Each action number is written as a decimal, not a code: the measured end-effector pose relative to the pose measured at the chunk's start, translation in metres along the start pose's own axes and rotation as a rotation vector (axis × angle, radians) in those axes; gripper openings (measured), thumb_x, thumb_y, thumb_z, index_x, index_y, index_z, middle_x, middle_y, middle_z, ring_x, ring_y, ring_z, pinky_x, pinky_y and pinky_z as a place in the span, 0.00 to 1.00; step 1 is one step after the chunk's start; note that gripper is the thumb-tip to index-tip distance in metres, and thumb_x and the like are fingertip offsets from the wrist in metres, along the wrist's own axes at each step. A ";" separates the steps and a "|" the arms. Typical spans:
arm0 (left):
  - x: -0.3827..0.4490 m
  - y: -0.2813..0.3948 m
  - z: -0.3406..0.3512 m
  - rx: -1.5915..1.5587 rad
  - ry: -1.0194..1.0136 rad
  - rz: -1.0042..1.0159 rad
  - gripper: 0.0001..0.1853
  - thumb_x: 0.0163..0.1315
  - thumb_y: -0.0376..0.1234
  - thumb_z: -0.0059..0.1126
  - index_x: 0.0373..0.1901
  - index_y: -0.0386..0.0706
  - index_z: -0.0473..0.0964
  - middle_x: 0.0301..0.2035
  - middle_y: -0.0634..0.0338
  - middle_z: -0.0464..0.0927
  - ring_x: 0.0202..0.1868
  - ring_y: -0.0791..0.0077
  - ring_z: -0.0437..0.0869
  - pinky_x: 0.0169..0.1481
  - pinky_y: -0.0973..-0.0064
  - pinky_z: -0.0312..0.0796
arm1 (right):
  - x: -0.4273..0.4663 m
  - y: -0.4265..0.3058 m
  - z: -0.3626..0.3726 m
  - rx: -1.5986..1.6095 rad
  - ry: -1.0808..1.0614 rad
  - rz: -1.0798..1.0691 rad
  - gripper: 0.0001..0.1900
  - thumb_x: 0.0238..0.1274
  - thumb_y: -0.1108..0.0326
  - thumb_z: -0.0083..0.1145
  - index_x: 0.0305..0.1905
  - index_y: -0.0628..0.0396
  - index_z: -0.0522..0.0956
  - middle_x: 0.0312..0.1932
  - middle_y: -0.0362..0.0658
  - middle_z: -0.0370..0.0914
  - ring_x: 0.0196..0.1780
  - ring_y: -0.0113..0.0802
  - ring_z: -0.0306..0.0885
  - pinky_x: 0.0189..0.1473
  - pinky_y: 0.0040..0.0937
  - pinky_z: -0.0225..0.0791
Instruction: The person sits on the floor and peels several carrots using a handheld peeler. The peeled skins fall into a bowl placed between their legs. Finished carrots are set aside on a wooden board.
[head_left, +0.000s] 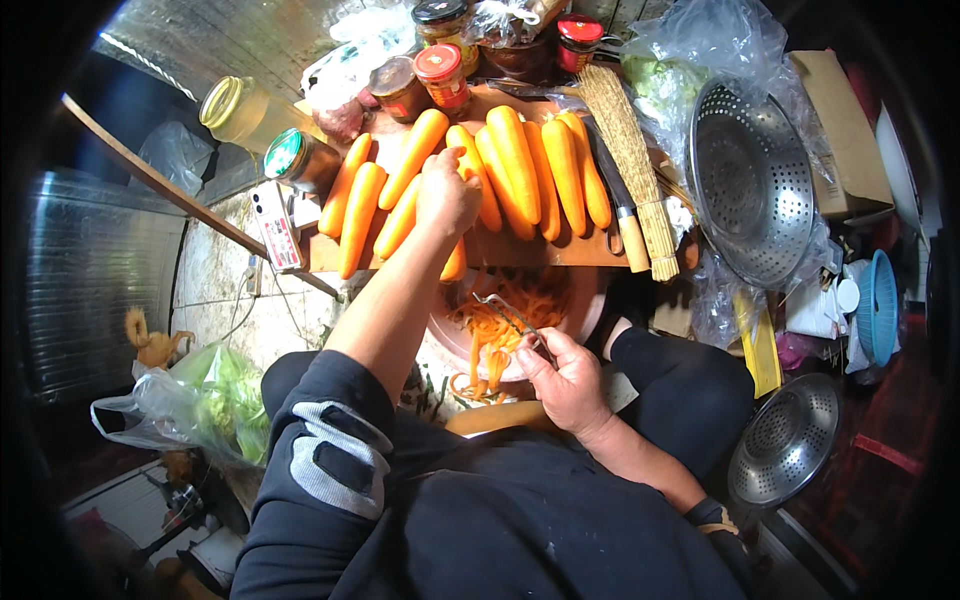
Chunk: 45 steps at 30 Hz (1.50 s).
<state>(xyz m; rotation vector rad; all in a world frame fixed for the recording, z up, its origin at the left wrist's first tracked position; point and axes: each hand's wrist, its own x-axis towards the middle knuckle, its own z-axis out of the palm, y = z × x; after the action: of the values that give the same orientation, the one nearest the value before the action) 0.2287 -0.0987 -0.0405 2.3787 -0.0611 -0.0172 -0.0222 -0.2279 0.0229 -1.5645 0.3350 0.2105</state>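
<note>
Several carrots lie in a row on a low wooden table. My left hand (450, 191) is stretched over them, its fingers at the upper part of a carrot (474, 176); whether it grips that carrot cannot be told. Another carrot (399, 217) lies just left of the wrist. In my right hand (566, 379) is a metal peeler (510, 311), held above a pink basin (589, 319). Orange peelings (491, 349) fill part of the basin and hang over its near rim.
Jars (442, 71) stand along the table's back. A knife (609, 176) and a straw brush (634, 165) lie at the right, beside a steel colander (754, 184). A phone (276, 225) rests at the left corner. Bagged greens (229, 397) are at lower left.
</note>
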 end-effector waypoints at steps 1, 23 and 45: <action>-0.007 -0.002 -0.004 0.051 0.025 -0.004 0.28 0.57 0.34 0.64 0.61 0.38 0.72 0.51 0.42 0.78 0.54 0.47 0.80 0.62 0.58 0.72 | 0.000 0.001 0.001 0.002 -0.002 -0.019 0.09 0.70 0.66 0.58 0.42 0.62 0.77 0.31 0.41 0.82 0.35 0.23 0.78 0.40 0.25 0.72; -0.154 -0.018 -0.098 -1.073 -0.662 -0.336 0.29 0.62 0.28 0.61 0.66 0.39 0.67 0.50 0.55 0.79 0.49 0.70 0.83 0.56 0.72 0.76 | 0.018 0.029 0.003 0.152 0.207 -0.192 0.06 0.70 0.73 0.56 0.48 0.56 0.73 0.28 0.32 0.68 0.20 0.15 0.61 0.22 0.16 0.61; -0.239 -0.019 -0.112 -1.609 -0.280 -0.382 0.18 0.69 0.42 0.58 0.55 0.46 0.72 0.40 0.62 0.81 0.38 0.75 0.82 0.46 0.76 0.75 | -0.047 0.023 0.050 0.422 -0.012 0.111 0.06 0.73 0.66 0.55 0.46 0.54 0.75 0.31 0.37 0.78 0.20 0.21 0.70 0.24 0.16 0.65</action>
<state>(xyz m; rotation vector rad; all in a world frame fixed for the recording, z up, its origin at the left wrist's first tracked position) -0.0063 0.0041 0.0261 0.7394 0.2067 -0.4120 -0.0703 -0.1739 0.0162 -1.1298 0.4275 0.2188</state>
